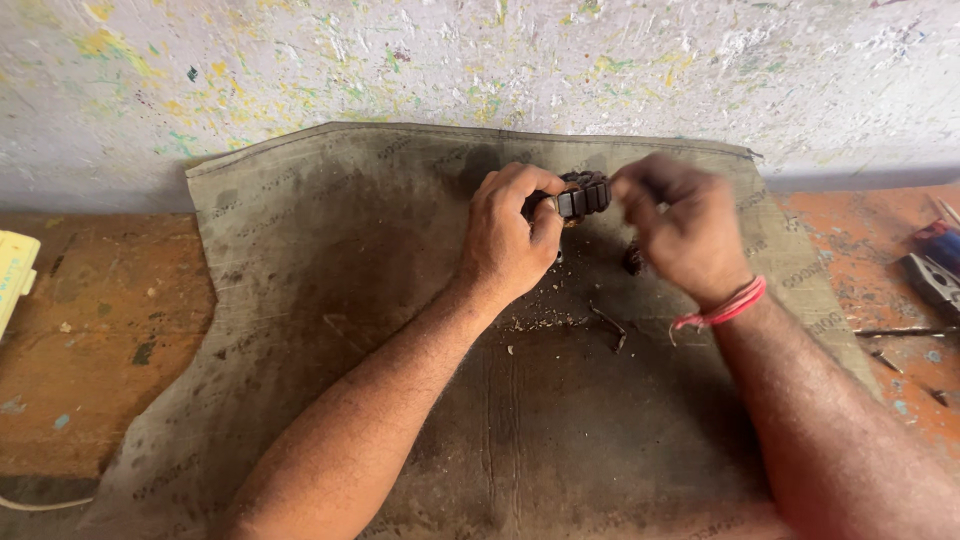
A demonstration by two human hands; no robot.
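Head view: the left hand [512,232] grips a dark ribbed ring-shaped part [585,193] above the grey sackcloth mat [330,300]. The right hand [680,225], blurred, pinches at the part's right edge. A bent nail [610,325] lies on the mat below the part, and pliers [930,280] lie on the table right of the mat.

Bare forearms — red thread band [722,310] on right wrist.

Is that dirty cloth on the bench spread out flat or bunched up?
Spread flat. The cloth lies open across the bench, its far edge running up the wall.
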